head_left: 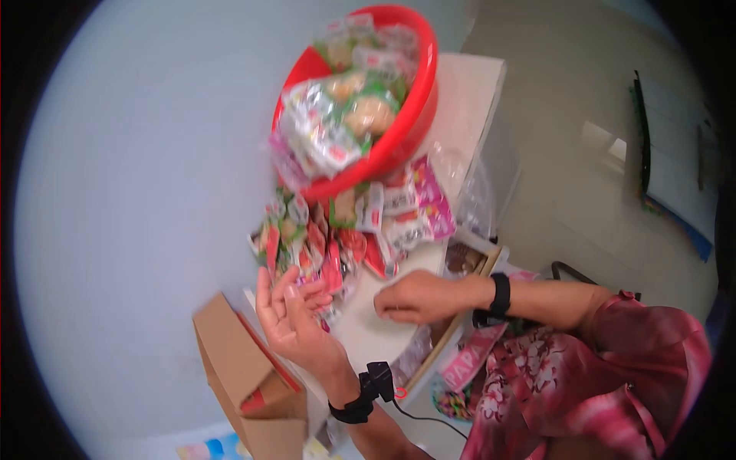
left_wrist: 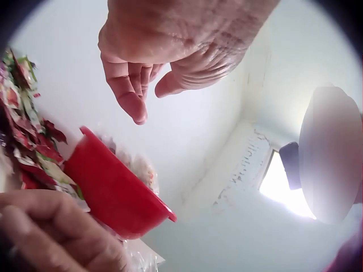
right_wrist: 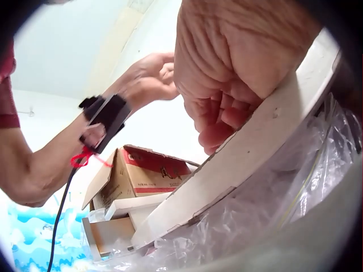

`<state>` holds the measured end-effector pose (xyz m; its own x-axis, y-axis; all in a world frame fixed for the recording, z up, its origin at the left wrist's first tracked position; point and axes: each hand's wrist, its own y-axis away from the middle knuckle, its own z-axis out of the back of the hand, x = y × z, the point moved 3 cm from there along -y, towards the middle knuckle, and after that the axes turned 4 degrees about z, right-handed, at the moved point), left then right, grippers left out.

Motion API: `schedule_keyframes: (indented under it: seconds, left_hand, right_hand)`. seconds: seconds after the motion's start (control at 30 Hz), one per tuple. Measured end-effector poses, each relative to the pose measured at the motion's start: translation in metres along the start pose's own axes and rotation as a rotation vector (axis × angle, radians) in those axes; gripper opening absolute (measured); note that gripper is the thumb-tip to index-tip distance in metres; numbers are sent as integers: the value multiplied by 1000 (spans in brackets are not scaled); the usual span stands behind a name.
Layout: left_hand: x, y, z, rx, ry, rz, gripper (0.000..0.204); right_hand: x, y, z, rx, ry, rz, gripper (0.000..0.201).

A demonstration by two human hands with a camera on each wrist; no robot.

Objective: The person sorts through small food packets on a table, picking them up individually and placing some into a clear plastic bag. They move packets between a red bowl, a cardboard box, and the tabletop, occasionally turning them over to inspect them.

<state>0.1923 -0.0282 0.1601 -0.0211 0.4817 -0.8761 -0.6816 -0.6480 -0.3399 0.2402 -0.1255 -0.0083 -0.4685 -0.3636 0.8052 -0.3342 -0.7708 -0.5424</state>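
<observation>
While the left hand (head_left: 299, 326) hovers palm-up beside the heap, fingers parted and nothing in them, the right hand (head_left: 429, 295) hangs loosely curled by the desk's (head_left: 356, 314) edge, no packet visible in its grasp. And here's the heap: glossy red, green and white printed plastic packets (head_left: 331, 261), lying on the desk just below the round red plastic basin (head_left: 414, 115) full of larger ones. These look light and soft, the film slick and crinkly, so I'd call for a pinch at a flat sealed edge; squeeze the plump middle and whatever's inside might crush or slip. Overlapping as they are, a tug could drag neighbours along.

Now, what escapes us? Blur smears the small print, the pile's lower layers are buried, and its outer side is cut off in the left wrist view. Whether the right fingertips touch the desk, I can't tell.
</observation>
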Motion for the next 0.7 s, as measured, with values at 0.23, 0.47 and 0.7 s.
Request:
schedule_keyframes:
  seconds: [0.23,0.47,0.7]
  left_hand:
    - [67,109,113,-376,-40,216,40]
    - [133,211,133,-284,-319,372,23]
    - [160,210,110,-40,-623,217,23]
  right_hand:
    - [3,-2,1,-7,3,-13,13]
    - [9,-5,0,3,31,-107,12]
    - [17,-8,-4,31,-47,-216,12]
